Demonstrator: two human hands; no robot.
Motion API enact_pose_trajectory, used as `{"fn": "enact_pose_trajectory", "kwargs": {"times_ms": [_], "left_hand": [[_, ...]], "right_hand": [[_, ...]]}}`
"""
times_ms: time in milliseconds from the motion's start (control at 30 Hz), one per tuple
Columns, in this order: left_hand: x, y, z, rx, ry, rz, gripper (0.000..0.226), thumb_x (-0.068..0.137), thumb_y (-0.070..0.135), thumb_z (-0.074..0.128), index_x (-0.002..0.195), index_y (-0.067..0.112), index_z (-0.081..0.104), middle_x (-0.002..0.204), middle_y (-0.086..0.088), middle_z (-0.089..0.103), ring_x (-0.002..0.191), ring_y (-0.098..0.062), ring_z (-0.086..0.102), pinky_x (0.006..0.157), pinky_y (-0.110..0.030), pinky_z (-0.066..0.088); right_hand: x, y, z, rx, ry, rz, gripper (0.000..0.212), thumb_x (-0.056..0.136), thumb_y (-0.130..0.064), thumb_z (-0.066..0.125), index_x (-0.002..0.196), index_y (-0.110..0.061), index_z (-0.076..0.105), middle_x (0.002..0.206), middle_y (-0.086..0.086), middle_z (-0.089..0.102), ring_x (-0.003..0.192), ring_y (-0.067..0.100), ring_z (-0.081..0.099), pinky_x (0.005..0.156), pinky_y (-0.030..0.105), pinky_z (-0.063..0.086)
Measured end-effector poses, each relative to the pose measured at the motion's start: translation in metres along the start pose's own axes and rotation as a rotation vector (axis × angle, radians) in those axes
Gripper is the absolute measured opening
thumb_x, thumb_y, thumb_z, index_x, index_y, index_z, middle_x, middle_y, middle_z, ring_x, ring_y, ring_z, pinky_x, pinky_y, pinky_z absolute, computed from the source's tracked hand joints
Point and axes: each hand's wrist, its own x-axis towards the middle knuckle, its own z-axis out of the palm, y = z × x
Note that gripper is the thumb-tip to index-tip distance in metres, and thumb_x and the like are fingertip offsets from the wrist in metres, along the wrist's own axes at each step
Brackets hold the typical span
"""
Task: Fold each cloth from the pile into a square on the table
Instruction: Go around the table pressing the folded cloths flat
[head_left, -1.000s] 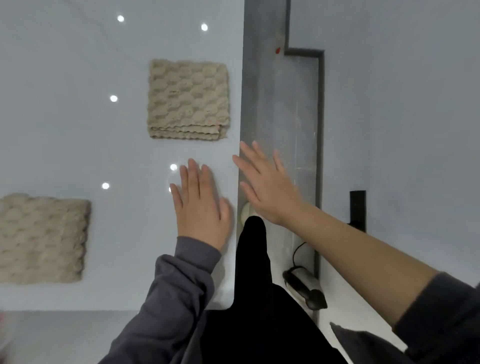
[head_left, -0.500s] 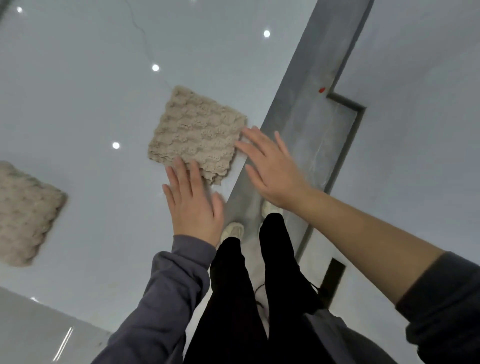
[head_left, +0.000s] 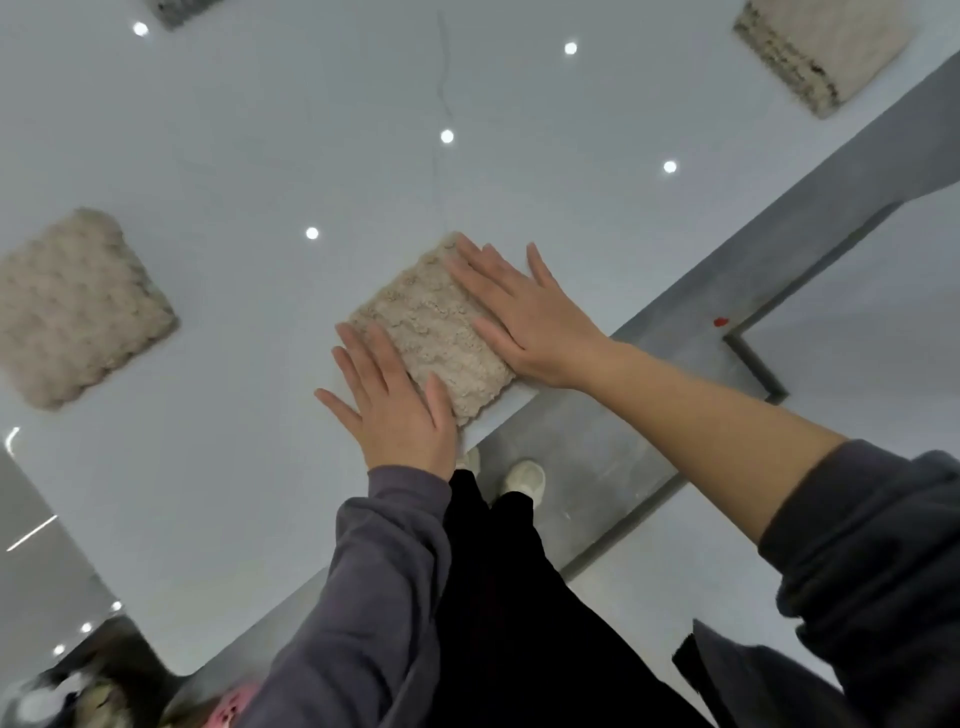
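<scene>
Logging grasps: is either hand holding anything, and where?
Nothing is gripped. The right hand lies flat on the folded cloth, the left hand flat at its near corner.

I'm seeing even, cool light, white lamp spots (head_left: 447, 136) glaring off the glossy counter (head_left: 208, 156), soft blur, edges bending.

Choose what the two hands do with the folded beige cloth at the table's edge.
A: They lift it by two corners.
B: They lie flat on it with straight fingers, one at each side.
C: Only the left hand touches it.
B: the left hand and the right hand both lie flat, fingers straight, at opposite sides of the cloth, which rests on the table.
</scene>
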Motion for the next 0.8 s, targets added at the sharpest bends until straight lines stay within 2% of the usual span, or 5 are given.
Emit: {"fn": "enact_pose_trajectory", "kwargs": {"times_ms": [167,333,467,533,800], "left_hand": [[0.007,0.009,0.008,0.02,0.013,-0.028,0.07,0.092,0.037,0.02,0.153,0.009,0.002,0.16,-0.017,-0.006,0.148,-0.033,-0.004,0.114,-0.061,-0.008],[0.011,0.012,0.007,0.045,0.024,-0.001,0.068,0.093,0.034,0.02,0.153,0.005,0.005,0.16,-0.019,-0.008,0.149,-0.026,-0.005,0.114,-0.061,-0.009],[0.013,0.019,0.014,0.049,0.019,0.054,0.072,0.091,0.031,0.025,0.151,0.006,-0.004,0.159,-0.021,-0.003,0.148,-0.031,-0.004,0.114,-0.061,-0.006],[0.015,0.017,0.014,0.054,0.003,0.061,0.071,0.091,0.03,0.025,0.151,0.005,-0.002,0.16,-0.019,-0.001,0.149,-0.03,-0.002,0.115,-0.06,-0.006],[0.015,0.012,0.009,0.087,-0.023,0.098,0.069,0.093,0.033,0.023,0.152,0.004,0.002,0.161,-0.016,0.0,0.149,-0.027,0.001,0.116,-0.058,-0.006]], "right_hand": [[0.013,0.003,0.004,-0.005,-0.018,-0.032,0.057,0.102,-0.032,0.025,0.156,-0.023,0.007,0.164,-0.001,0.0,0.15,0.022,0.003,0.118,0.056,-0.005],[0.014,0.008,0.003,-0.029,0.004,-0.041,0.057,0.102,-0.035,0.022,0.155,-0.024,0.009,0.164,-0.001,0.001,0.15,0.021,0.005,0.117,0.056,-0.006],[0.018,-0.003,0.013,-0.069,0.0,-0.044,0.056,0.102,-0.036,0.02,0.155,-0.021,0.009,0.164,0.002,0.003,0.15,0.024,0.004,0.117,0.058,-0.006],[0.017,-0.004,0.016,-0.071,0.0,-0.047,0.056,0.102,-0.036,0.019,0.155,-0.021,0.008,0.164,0.002,0.002,0.15,0.024,0.002,0.117,0.057,-0.007],[0.017,-0.009,0.021,-0.09,0.024,-0.029,0.056,0.101,-0.034,0.022,0.155,-0.019,0.013,0.163,0.004,0.006,0.15,0.025,0.006,0.117,0.06,-0.001]]}}
